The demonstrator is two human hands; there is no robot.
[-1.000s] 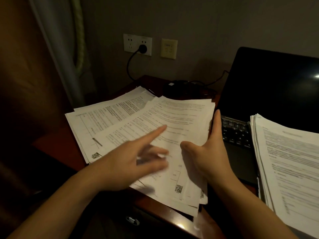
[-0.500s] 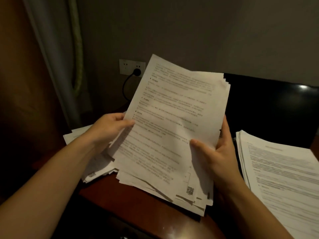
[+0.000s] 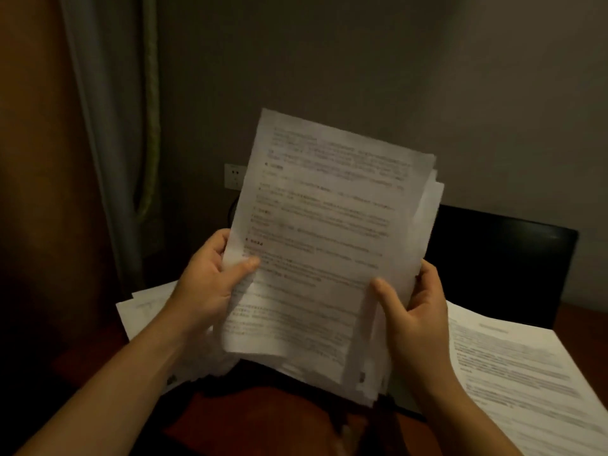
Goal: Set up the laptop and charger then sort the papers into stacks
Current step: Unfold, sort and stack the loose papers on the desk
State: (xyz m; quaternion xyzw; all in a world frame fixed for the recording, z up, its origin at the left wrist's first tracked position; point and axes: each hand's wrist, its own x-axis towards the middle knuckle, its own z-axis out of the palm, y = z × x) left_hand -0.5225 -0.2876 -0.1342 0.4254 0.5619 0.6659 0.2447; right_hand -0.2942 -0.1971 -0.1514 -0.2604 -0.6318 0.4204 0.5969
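- The reddish-brown wooden tabletop carries everything. A bare strip shows at its near edge, probably the only free room for a new pile.
- The black open laptop stands at the back right with its dark screen upright. It seems set up already and pushed back out of the way of the sorting.
- The thick sheaf of white printed sheets is held up in the air above the tabletop, tilted toward the face. That is likely so the top page can be read and the bundle squared up. Its lower edges are ragged and uneven.
- A flat stack of white printed pages lies at the right, in front of the screen, apparently a finished pile.
- Loose white sheets lie fanned out at the left, partly under the left forearm, evidently unsorted.
- The left hand clasps the sheaf's left edge, thumb on the front and fingers curled behind.
- The right hand clasps the lower right edge the same way, so the sheets cannot slide apart.
- The white wall socket peeks out beside the sheaf, which hides the charger.
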